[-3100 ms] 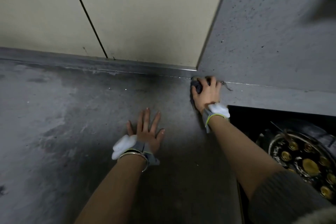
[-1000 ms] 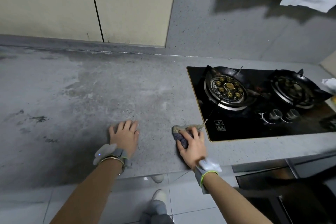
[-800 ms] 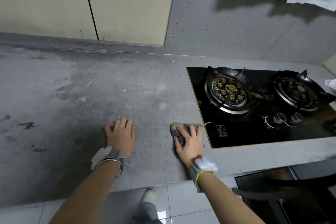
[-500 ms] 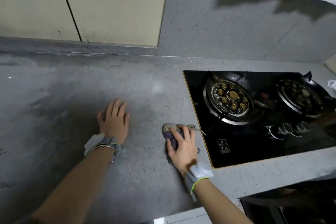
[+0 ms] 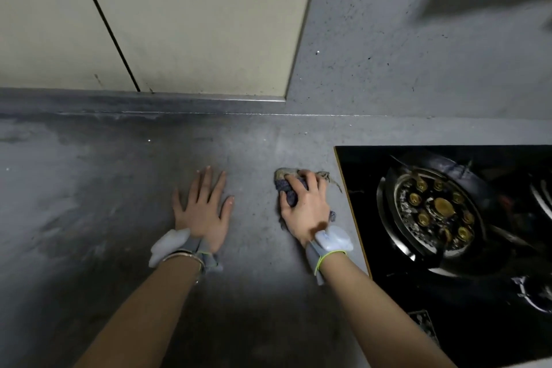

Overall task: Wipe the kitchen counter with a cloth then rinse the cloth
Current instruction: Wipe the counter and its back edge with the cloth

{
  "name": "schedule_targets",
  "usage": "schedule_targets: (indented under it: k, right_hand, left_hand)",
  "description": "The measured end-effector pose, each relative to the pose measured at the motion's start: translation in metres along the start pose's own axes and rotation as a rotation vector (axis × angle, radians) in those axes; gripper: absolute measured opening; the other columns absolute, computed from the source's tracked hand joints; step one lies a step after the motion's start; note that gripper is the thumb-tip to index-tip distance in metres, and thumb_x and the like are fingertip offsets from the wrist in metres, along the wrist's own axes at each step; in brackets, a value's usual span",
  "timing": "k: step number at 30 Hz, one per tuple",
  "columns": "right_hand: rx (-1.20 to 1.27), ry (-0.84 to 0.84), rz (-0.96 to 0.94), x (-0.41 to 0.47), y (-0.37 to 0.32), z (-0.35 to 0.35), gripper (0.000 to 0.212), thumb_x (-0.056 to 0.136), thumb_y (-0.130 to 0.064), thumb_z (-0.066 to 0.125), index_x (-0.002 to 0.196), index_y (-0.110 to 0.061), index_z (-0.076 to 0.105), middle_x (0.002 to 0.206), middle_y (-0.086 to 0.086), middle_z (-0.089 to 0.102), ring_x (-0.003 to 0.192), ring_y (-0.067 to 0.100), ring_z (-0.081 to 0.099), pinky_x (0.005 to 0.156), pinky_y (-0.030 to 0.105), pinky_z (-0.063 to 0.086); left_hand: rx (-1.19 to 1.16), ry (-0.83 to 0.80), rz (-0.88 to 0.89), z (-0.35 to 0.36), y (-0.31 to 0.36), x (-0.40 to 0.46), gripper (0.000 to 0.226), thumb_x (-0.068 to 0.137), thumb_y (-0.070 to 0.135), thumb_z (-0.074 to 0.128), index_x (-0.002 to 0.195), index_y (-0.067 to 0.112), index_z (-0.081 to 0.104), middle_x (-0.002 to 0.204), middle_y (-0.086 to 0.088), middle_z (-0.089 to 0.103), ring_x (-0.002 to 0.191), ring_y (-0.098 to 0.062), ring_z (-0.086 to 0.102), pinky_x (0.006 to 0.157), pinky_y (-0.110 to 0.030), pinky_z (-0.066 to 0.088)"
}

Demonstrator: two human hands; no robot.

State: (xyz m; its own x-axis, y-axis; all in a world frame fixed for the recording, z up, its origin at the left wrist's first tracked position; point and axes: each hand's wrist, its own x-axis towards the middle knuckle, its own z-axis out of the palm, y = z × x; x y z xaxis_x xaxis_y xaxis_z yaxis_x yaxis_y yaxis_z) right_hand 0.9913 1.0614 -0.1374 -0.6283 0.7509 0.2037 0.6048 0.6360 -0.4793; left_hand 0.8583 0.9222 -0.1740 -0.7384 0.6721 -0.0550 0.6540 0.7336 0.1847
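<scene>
While your left hand (image 5: 203, 212) stays flat, your right hand (image 5: 304, 206) has pushed the gripped cloth (image 5: 286, 188) toward 12 o'clock beside the hob (image 5: 448, 248); wiping continues.

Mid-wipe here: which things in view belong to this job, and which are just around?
In the job:
crumpled dark blue cloth, gripped by right hand
grey speckled stone counter
left hand, flat on it

Just around:
black glass gas hob
cream wall panels
</scene>
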Motion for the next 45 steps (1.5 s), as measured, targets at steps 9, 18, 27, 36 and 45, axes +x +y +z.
schedule_targets:
  k: [9,18,27,36,45]
  right_hand:
    - [-0.04,-0.084,0.054,0.132,-0.024,0.04,0.04,0.089,-0.028,0.052,0.129,-0.02,0.054,0.134,0.012,0.042,0.123,0.034,0.032,0.101,0.035,0.028]
    - [-0.047,-0.077,0.082,0.16,-0.031,0.048,0.038,0.086,-0.026,0.055,0.124,-0.021,0.055,0.131,0.012,0.041,0.122,0.035,0.03,0.078,0.039,0.045]
    - [-0.068,-0.189,0.021,0.124,-0.029,0.027,0.045,0.085,-0.026,0.055,0.13,-0.026,0.051,0.133,0.01,0.036,0.123,0.035,0.027,0.082,0.041,0.047]
    - [-0.116,-0.24,-0.037,0.042,-0.023,0.008,0.045,0.086,-0.027,0.053,0.13,-0.028,0.05,0.136,0.007,0.036,0.121,0.034,0.029,0.088,0.036,0.042]
    - [-0.105,-0.211,0.003,-0.049,-0.021,-0.012,0.044,0.083,-0.026,0.056,0.128,-0.029,0.053,0.135,0.004,0.038,0.12,0.031,0.031,0.088,0.035,0.042]
  left_hand:
    - [-0.028,-0.038,-0.019,-0.019,0.004,-0.003,0.056,0.097,0.051,0.01,0.143,0.042,-0.021,0.154,0.012,-0.026,0.144,-0.012,-0.021,0.114,-0.045,-0.014]
    - [-0.072,-0.007,-0.009,-0.018,0.003,-0.004,0.055,0.096,0.053,0.012,0.142,0.046,-0.018,0.153,0.016,-0.024,0.141,-0.005,-0.023,0.113,-0.043,-0.015]
    - [-0.021,0.03,-0.006,-0.015,0.003,-0.005,0.06,0.091,0.053,0.007,0.149,0.039,0.016,0.159,0.01,0.011,0.147,-0.011,0.006,0.114,-0.044,-0.005]
    - [0.059,0.04,-0.004,-0.008,0.002,-0.006,0.055,0.095,0.053,0.014,0.149,0.04,0.015,0.158,0.009,0.015,0.146,-0.015,0.012,0.111,-0.045,-0.007]
    - [-0.018,0.187,0.052,-0.042,-0.016,-0.061,0.038,0.099,0.026,0.04,0.135,0.018,0.051,0.144,-0.004,0.045,0.133,-0.024,0.04,0.107,-0.04,0.013]
